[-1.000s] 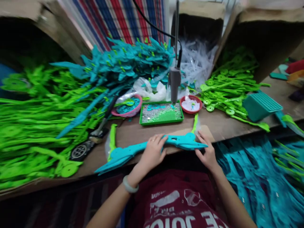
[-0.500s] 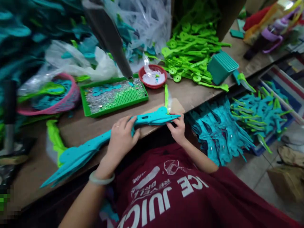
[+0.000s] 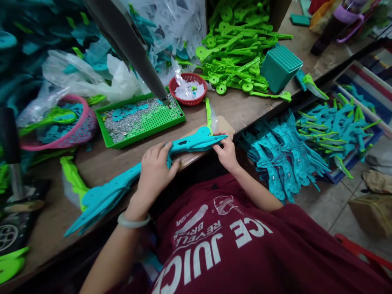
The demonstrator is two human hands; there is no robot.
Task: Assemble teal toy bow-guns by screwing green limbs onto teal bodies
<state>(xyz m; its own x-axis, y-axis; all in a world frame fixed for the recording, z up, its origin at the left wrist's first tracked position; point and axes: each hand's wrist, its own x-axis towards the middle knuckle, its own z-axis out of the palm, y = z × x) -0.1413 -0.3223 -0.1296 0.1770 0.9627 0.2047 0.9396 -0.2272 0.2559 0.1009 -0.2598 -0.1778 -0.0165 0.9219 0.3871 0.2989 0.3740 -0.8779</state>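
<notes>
A long teal plastic sword-like toy [image 3: 122,185] lies across the front edge of the wooden bench [image 3: 245,110]. My left hand [image 3: 154,171] is wrapped round its middle. My right hand [image 3: 226,151] pinches its right end, where a thin green strip [image 3: 208,116] sticks up. A piece of cardboard [image 3: 225,124] lies under that end.
Behind the toy stand a green tray of small metal parts [image 3: 141,120], a red bowl [image 3: 188,90], a pink basket [image 3: 61,130] and a grey hanging tool [image 3: 131,45]. Green parts [image 3: 239,61] and a teal box [image 3: 280,67] sit right. Teal toys [image 3: 284,159] pile on the floor.
The view has swung right and down, bringing the floor pile into sight. Both hands keep their hold on the teal toy, which has barely shifted on the bench edge.
</notes>
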